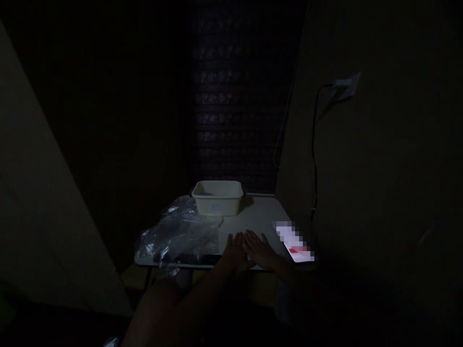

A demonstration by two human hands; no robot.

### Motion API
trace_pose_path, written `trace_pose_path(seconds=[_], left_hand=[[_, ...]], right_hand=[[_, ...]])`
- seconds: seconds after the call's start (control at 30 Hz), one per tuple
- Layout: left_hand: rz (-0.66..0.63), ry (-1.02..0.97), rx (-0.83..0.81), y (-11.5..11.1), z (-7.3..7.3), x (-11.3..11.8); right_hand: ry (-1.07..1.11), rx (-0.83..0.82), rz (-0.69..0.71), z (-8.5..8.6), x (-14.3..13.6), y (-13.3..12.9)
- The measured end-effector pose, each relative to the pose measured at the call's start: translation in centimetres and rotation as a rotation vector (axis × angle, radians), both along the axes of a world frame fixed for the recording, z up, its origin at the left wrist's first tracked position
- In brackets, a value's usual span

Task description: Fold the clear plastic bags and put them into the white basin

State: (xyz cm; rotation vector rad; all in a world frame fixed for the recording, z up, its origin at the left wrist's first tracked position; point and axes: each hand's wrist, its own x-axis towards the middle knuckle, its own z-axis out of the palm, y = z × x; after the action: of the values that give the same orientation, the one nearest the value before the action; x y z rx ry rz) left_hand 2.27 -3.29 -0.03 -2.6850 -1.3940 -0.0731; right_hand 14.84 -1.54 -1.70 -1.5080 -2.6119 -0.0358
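Observation:
In the dim head view, my left hand [235, 253] and my right hand [259, 248] rest side by side near the front edge of a small white table [264, 212]. Fingers on both are stretched out, and the two hands touch or overlap where they meet. Neither holds anything that I can see. Clear plastic sheeting [181, 233] lies crumpled over the table's left part, close to my left hand. A phone [294, 243] with a lit, blurred screen lies to the right of my right hand.
A cream-coloured bin [218, 205] with dark side handles stands at the table's back; its contents are too dark to name. A black cable [314, 149] runs down the right wall from an outlet [347, 87]. Dark blinds [231, 96] hang behind the table.

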Motion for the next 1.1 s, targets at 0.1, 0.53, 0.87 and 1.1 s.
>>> trace_pose_path(seconds=[0.1, 0.53, 0.87, 1.1], left_hand=[[0.012, 0.009, -0.032, -0.1, 0.3, 0.1], [0.021, -0.023, -0.009, 0.2, 0.2, 0.1], [0.016, 0.001, 0.029, -0.2, -0.2, 0.1], [0.024, -0.016, -0.006, -0.4, 0.3, 0.2]], right_hand=[[-0.007, -0.022, 0.011, 0.4, 0.0, -0.2], [0.047, -0.122, -0.020, 1.8, -0.2, -0.3], [0.028, -0.001, -0.003, 0.6, 0.3, -0.5], [0.017, -0.071, -0.003, 1.0, 0.3, -0.5]])
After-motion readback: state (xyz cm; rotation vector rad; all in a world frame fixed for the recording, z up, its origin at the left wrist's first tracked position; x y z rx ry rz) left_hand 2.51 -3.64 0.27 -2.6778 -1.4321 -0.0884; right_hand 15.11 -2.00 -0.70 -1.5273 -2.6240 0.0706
